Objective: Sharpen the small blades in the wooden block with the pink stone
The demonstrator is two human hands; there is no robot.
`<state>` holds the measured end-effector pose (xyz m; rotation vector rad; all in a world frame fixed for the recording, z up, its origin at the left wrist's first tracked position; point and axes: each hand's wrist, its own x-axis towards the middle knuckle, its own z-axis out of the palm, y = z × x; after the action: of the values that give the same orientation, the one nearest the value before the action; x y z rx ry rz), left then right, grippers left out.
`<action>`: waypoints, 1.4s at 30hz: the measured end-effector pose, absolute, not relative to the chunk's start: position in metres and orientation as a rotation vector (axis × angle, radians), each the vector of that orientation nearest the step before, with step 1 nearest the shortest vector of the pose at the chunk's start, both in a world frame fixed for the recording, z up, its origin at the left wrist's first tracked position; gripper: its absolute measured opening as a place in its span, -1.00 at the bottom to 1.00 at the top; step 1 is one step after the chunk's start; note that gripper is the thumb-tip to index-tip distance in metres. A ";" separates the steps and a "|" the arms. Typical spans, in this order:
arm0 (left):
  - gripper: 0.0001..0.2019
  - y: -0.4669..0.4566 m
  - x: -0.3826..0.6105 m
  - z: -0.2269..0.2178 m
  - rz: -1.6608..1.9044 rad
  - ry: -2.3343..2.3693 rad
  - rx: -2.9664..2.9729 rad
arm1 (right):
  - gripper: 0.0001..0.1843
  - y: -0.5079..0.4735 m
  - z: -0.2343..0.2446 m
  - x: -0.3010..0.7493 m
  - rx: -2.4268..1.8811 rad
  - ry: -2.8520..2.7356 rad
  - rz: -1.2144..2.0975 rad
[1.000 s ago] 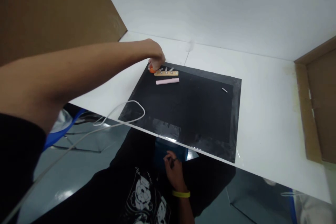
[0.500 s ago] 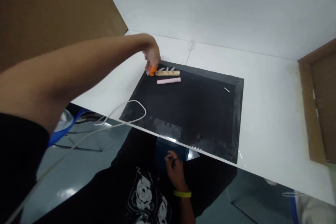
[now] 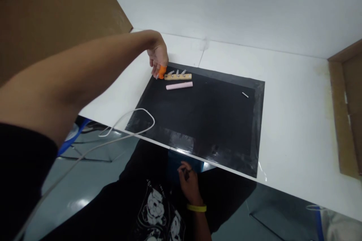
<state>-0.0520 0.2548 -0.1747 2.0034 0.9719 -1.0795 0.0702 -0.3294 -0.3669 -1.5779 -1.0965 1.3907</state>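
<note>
My left hand [image 3: 157, 55] reaches to the far left corner of the black mat [image 3: 203, 116]. Its fingers are closed on a small orange piece [image 3: 162, 72], which stands at the left end of a wooden strip with metal pegs [image 3: 178, 76]. A pink stick [image 3: 179, 86] lies just in front of the strip. My right hand [image 3: 189, 181] is low, below the table's front edge, by my lap. Its fingers are curled around something small and dark that I cannot make out. A yellow band circles that wrist.
A small white bit [image 3: 244, 95] lies on the mat's right side. A white cable [image 3: 132, 122] loops over the mat's near left corner and off the white table [image 3: 288, 128]. Cardboard panels stand at the left [image 3: 53, 11] and right [image 3: 346, 105].
My left hand has drawn slightly back to the left with the orange piece, its fingers now pointing down over it. The right hand has stayed by my lap.
</note>
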 end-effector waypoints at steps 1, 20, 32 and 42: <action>-0.74 0.257 -0.051 -0.177 -1.077 0.942 2.016 | -0.64 -0.329 -0.367 0.070 -1.578 -1.095 1.392; -0.78 0.268 -0.041 -0.194 -1.126 1.267 1.763 | -0.66 -0.324 -0.368 0.070 -1.579 -1.079 1.432; -0.64 0.257 -0.022 -0.172 -1.275 1.392 1.567 | -0.61 -0.323 -0.369 0.069 -1.624 -1.025 1.414; -0.71 0.262 -0.022 -0.144 -1.132 1.332 1.732 | -0.58 -0.323 -0.371 0.068 -1.641 -0.978 1.440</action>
<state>-0.0219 0.2617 -0.1436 1.7316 1.3318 -1.1317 0.0683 -0.3230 -0.3707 -1.6415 -0.9779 1.4400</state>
